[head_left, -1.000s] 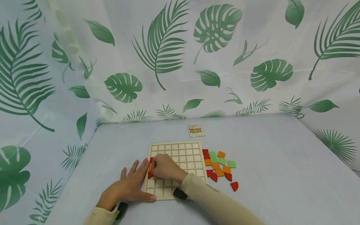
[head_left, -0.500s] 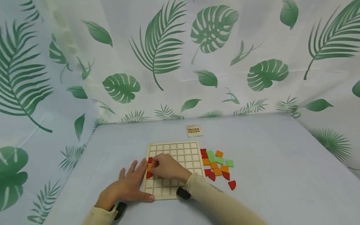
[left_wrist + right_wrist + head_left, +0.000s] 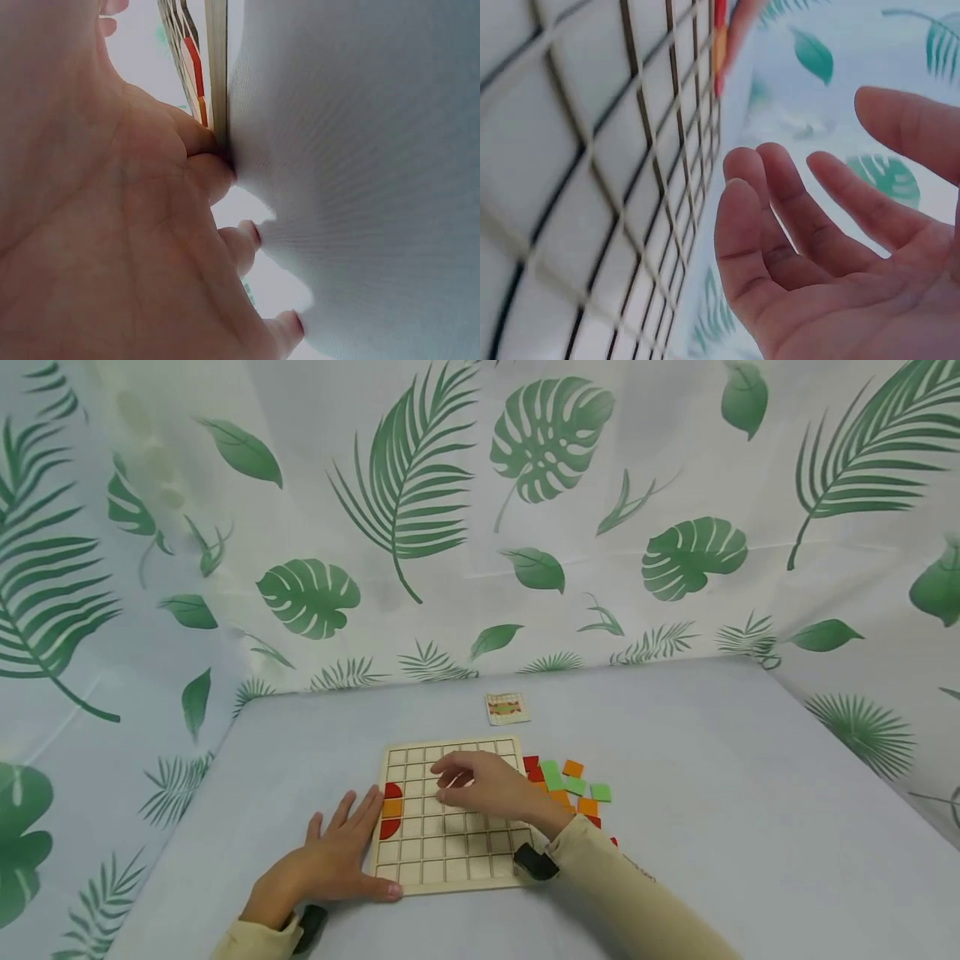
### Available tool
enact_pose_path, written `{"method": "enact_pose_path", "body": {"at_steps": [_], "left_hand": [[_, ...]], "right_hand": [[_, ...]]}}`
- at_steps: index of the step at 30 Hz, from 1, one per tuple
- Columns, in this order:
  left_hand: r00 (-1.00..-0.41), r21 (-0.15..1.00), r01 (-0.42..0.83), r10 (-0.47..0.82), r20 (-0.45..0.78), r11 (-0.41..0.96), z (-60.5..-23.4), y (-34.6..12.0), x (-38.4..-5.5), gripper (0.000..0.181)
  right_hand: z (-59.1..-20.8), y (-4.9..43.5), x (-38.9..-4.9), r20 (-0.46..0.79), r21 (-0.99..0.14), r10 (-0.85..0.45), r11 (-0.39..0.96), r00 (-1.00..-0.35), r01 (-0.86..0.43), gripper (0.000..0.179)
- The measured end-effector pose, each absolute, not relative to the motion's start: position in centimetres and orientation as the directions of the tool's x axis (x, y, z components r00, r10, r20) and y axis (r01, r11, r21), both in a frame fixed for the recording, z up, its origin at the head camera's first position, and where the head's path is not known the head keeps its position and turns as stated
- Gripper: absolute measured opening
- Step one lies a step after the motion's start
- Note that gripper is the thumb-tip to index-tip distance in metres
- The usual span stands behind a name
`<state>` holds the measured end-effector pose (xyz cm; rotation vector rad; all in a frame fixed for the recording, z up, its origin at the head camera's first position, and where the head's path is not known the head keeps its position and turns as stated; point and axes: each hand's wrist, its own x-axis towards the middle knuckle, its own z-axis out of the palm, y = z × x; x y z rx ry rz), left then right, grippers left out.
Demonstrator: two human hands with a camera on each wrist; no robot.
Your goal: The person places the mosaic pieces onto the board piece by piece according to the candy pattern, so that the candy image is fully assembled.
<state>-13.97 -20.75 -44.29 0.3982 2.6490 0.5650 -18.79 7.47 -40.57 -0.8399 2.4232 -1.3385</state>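
Observation:
A wooden grid board (image 3: 435, 847) lies on the table. In its leftmost column sit a red quarter-round tile (image 3: 392, 791), an orange square tile (image 3: 392, 808) and another red quarter-round tile (image 3: 389, 828), one below the other. My left hand (image 3: 322, 860) rests spread on the table, its fingers and thumb touching the board's left side and near corner. In the left wrist view, the board's edge (image 3: 218, 67) meets the fingers. Over the middle of the board hovers my right hand (image 3: 487, 785), fingers loosely bent; the right wrist view shows nothing held in the palm (image 3: 840, 315).
Right of the board lie several loose tiles: green (image 3: 551, 775), orange (image 3: 573, 768) and red ones, partly hidden by the right forearm. Behind the board is a small pattern card (image 3: 507, 708). A leaf-printed curtain (image 3: 435, 635) borders the table at the back.
My right hand has let go at the left column and moved right and up over the board, uncovering the red and orange tiles. The left hand keeps its place at the board.

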Motion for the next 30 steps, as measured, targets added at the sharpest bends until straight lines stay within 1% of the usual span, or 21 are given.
{"method": "enact_pose_path", "body": {"at_steps": [6,9,19,26,30], "left_hand": [[-0.868,0.421,0.184,0.348,-0.354,0.888,-43.7,-20.6,-13.8,0.144],[-0.874,0.427,0.191,0.351,-0.336,0.884,-44.2,-20.7,-13.9,0.144],[-0.873,0.437,0.199,0.361,-0.326,0.877,-44.6,-20.9,-14.0,0.147],[-0.877,0.434,0.2,0.358,-0.32,0.878,-44.8,-20.9,-14.0,0.148],[-0.882,0.442,0.205,0.36,-0.303,0.873,-44.9,-20.9,-14.1,0.148]], "right_hand": [[-39.6,10.7,-19.4,0.078,-0.855,-0.558,0.389,-0.826,-0.343,0.037],[-39.2,12.3,-19.7,0.07,-0.862,-0.522,0.397,-0.85,-0.315,0.038],[-39.1,17.1,-21.2,0.046,-0.848,-0.404,0.468,-0.913,-0.25,0.039],[-39.8,19.0,-22.3,0.017,-0.816,-0.348,0.537,-0.937,-0.214,0.041],[-40.3,19.3,-22.8,0.001,-0.805,-0.345,0.556,-0.939,-0.205,0.039]]}}
